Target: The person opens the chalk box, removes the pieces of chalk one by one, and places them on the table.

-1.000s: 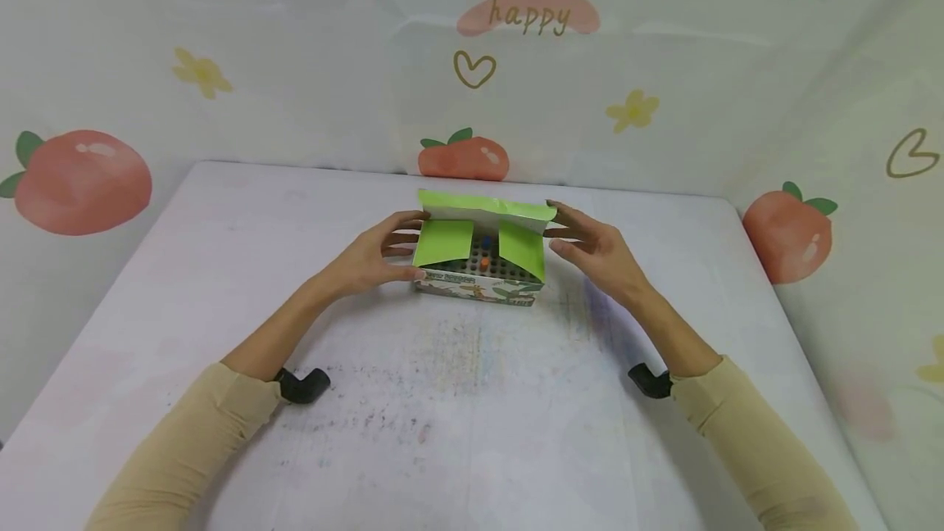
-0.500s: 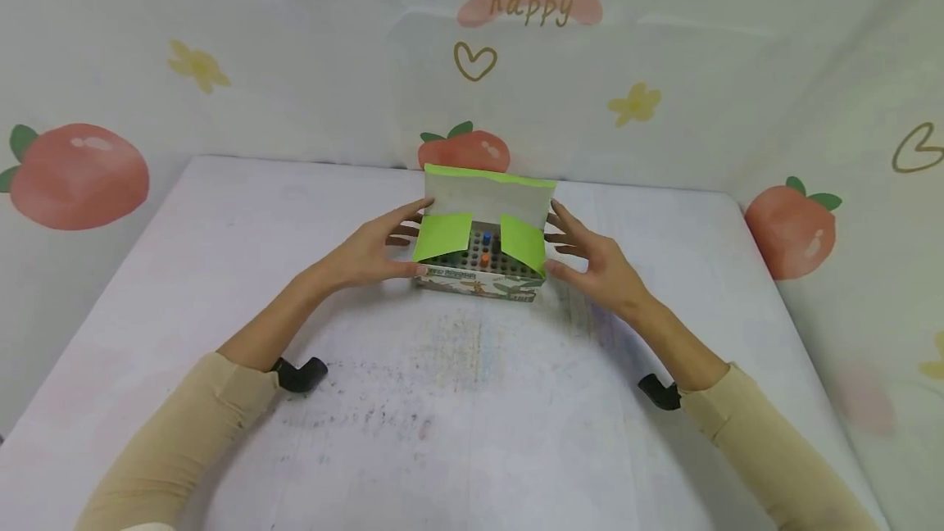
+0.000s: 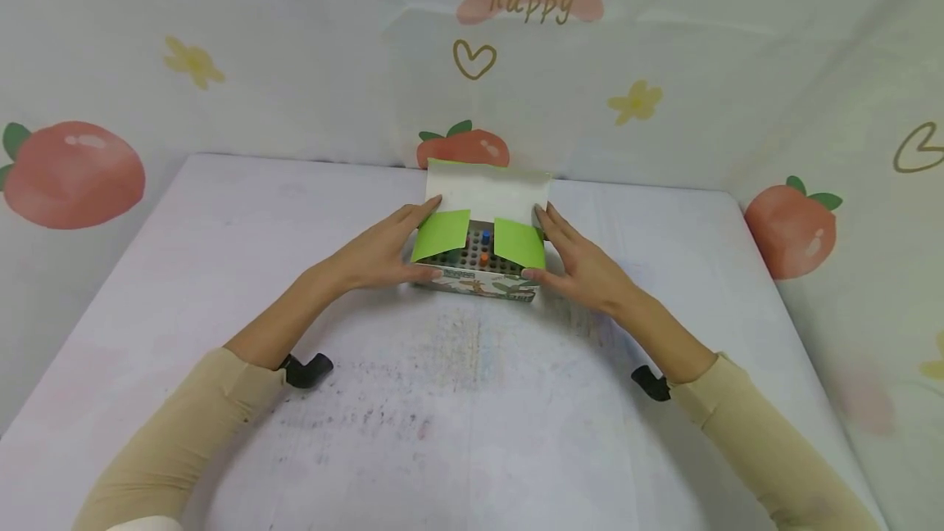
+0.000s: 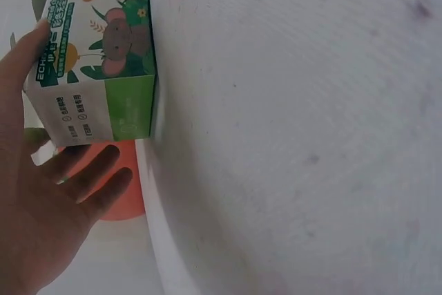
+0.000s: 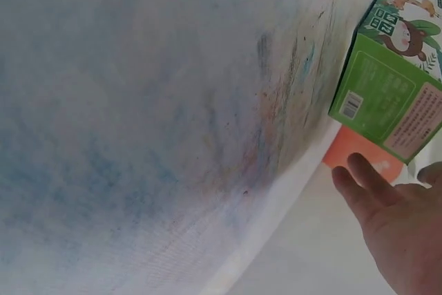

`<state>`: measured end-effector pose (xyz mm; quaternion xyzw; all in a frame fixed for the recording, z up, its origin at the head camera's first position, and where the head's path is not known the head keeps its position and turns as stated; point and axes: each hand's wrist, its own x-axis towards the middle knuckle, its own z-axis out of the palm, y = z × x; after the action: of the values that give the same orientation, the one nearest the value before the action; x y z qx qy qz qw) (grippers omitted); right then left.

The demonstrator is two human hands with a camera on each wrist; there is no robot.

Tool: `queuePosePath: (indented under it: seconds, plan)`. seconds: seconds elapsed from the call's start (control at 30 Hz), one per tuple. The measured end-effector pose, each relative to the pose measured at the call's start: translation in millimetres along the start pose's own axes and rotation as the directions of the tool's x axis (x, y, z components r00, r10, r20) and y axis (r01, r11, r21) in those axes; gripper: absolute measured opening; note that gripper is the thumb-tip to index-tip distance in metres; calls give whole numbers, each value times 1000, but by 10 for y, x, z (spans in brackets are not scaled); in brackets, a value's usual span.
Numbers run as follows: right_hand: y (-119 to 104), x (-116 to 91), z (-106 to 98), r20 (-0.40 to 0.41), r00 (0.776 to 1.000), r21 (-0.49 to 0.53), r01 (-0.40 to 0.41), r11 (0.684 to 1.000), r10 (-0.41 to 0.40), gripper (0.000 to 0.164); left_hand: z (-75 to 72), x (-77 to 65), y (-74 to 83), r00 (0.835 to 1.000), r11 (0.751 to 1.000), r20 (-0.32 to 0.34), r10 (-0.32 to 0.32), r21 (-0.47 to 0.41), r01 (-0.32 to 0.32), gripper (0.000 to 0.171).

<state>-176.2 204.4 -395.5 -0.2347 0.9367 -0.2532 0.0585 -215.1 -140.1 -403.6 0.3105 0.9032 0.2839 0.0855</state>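
A cardboard box [image 3: 479, 283] with printed animals stands on the table, its lid [image 3: 487, 191] raised at the back. Two green side flaps [image 3: 442, 234] slant over a grey grid of round holes. A blue end [image 3: 486, 238] and an orange end [image 3: 484, 259] stick up there; their kind is unclear. My left hand [image 3: 376, 251] spreads along the box's left end, thumb at the front edge and index fingertip by the lid. At the right end, my right hand [image 3: 586, 265] has its thumb on the front corner and a fingertip against the lid. In both wrist views the lower fingers look nearly straight.
The white table [image 3: 472, 449] carries dark specks and faint coloured smears in front of the box. A fabric backdrop [image 3: 332, 64] with printed fruit hangs directly behind. Black wrist mounts [image 3: 308, 370] jut from both sleeves.
The lid has swung up and back, showing its white inside and more of the grid. Both hands have moved inward, with thumbs now against the box's front edge.
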Motion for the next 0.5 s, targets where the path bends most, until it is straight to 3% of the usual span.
queuePosePath:
  seconds: [0.27,0.5]
  plan:
    - [24,28,4,44,999,13,-19,1000,19,89,12,36,-13,999,999,15,-35,3,35,106]
    - [51,39,28,28,1000,5,3,1000,-3,89,6,35,-18,999,999,-31,21,34,-20,106]
